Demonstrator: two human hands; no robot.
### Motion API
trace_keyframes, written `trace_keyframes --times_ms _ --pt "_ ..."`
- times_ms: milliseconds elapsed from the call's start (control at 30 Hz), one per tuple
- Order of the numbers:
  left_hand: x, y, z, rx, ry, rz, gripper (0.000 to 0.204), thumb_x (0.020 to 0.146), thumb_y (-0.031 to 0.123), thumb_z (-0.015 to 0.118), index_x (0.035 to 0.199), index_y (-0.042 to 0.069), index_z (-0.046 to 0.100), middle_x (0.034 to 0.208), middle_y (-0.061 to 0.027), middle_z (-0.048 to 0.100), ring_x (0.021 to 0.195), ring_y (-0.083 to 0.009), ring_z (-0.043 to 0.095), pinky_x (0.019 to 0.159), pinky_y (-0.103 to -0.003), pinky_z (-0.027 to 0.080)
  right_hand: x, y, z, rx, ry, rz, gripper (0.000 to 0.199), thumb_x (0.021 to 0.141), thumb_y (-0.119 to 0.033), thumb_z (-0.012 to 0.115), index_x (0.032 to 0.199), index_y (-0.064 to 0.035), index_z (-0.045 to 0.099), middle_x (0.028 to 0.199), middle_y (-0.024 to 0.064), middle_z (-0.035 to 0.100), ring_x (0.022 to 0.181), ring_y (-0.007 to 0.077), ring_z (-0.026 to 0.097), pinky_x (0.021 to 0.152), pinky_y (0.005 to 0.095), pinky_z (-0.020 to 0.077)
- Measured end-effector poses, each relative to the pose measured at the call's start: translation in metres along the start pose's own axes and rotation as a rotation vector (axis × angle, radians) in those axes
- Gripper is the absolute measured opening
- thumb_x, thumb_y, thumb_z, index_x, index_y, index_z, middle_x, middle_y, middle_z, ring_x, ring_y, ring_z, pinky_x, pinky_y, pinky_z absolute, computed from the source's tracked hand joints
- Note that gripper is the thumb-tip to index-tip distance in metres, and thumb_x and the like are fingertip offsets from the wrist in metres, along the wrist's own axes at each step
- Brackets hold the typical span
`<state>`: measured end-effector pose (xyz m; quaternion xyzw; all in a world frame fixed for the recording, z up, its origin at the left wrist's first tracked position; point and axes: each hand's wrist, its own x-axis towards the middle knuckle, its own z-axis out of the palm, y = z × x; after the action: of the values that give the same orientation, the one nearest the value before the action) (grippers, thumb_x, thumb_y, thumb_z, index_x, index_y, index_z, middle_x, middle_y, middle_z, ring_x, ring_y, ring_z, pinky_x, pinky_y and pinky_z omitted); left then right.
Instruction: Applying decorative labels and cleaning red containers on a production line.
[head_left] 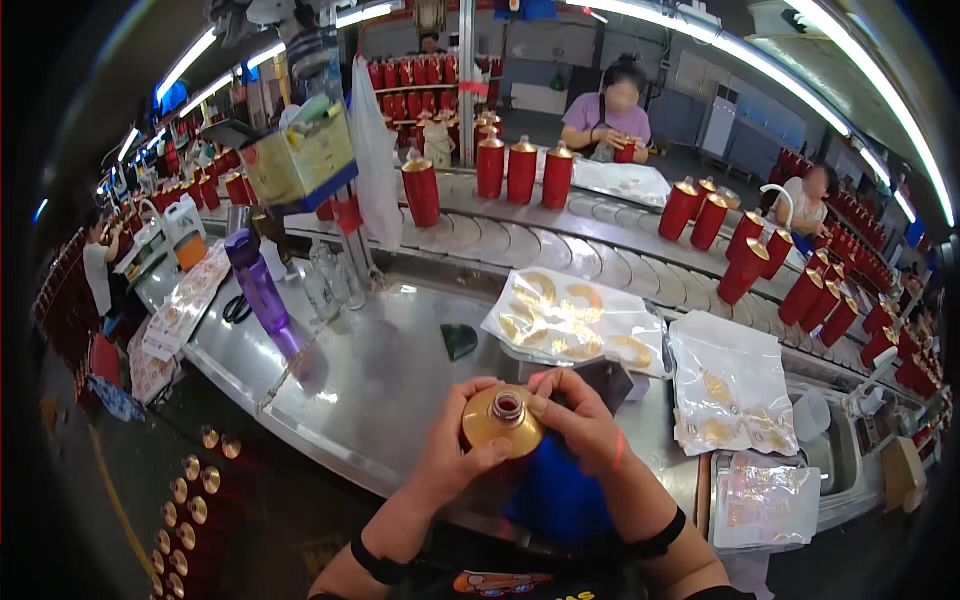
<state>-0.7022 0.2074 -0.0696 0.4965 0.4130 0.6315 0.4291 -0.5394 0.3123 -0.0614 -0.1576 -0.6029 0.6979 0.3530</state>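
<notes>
Between my hands is a bottle (488, 425) with a gold shoulder and an open neck, its mouth tilted up toward me. My left hand (450, 445) wraps round its left side, thumb lying on the gold shoulder. On the other side my right hand (590, 428) grips the bottle, thumb and fingers close to the neck. Most of the bottle's body is hidden beneath the shoulder and my hands. Just beyond, a small dark green flat piece (459, 342) lies on the metal table (370, 360). Wet-looking sheets with gold decals (575, 315) sit to its right.
Red bottles with gold tops (521, 172) stand along a conveyor (600, 235) across the far side. A purple drink bottle (258, 280), black scissors (237, 309) and glass bottles (335, 280) are at left. More decal sheets (730, 380) lie at right, beside a sink (850, 450). Co-workers sit beyond.
</notes>
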Motion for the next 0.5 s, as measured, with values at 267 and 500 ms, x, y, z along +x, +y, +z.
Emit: trace_keyframes --times_ms 267,500 --pt "-0.001 0.003 -0.008 -0.061 -0.093 -0.074 0.079 0.073 0.029 0.074 0.136 0.002 0.034 0.125 -0.0107 0.05 0.118 -0.0176 0.049 0.101 -0.032 0.039 -0.006 0.001 -0.006 0.14 -0.068 0.094 0.009 0.092 -0.009 0.061 0.094 -0.0089 0.052 0.107 0.0035 0.054 0.099 0.0113 0.051 0.089 0.0259 0.0424" --pt "-0.004 -0.001 -0.015 0.034 -0.145 -0.004 0.079 0.08 0.037 0.074 0.137 0.001 0.034 0.131 -0.0125 0.045 0.124 -0.0202 0.045 0.105 -0.034 0.034 -0.02 0.017 0.0 0.06 0.041 -0.011 0.039 0.101 -0.022 0.048 0.133 -0.0011 0.048 0.126 0.0093 0.055 0.117 0.0162 0.051 0.101 0.0292 0.039"
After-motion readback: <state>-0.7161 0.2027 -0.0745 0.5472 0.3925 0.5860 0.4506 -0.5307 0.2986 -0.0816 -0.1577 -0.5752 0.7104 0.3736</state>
